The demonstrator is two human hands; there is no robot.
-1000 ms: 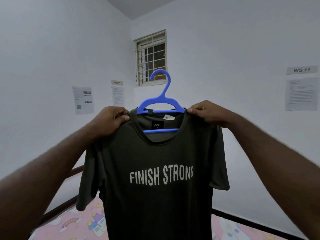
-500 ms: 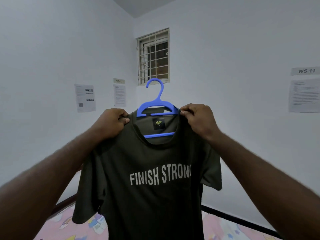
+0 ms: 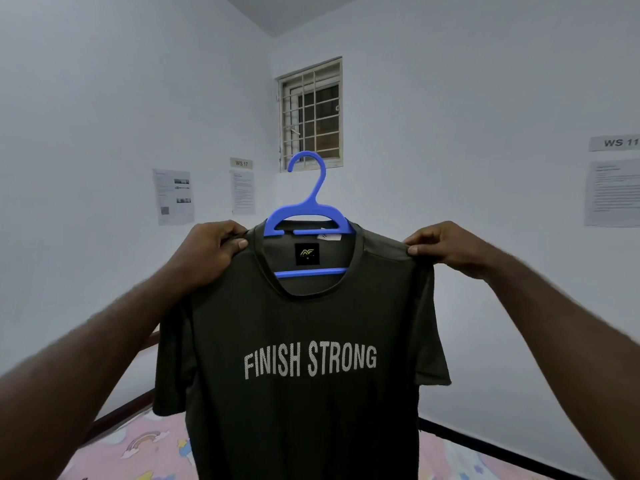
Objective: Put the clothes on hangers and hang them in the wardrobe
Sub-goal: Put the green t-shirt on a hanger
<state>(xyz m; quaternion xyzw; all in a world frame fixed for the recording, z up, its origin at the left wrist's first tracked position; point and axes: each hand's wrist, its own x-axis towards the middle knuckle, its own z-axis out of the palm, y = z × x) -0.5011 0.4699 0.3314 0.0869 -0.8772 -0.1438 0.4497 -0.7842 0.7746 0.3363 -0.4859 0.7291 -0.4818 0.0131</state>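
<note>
White walls and a barred window (image 3: pixel 310 114) are standing behind; the left hand (image 3: pixel 207 252) and right hand (image 3: pixel 446 247) are each pinching a shoulder of the dark FINISH STRONG T-shirt (image 3: pixel 304 358), holding it up on the blue hanger (image 3: pixel 309 216).

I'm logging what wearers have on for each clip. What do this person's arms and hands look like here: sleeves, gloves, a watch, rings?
Both forearms are bare, with no sleeve in view. The left hand and the right hand wear no gloves, and no watch, band or ring shows on either wrist or on the visible fingers.
</note>
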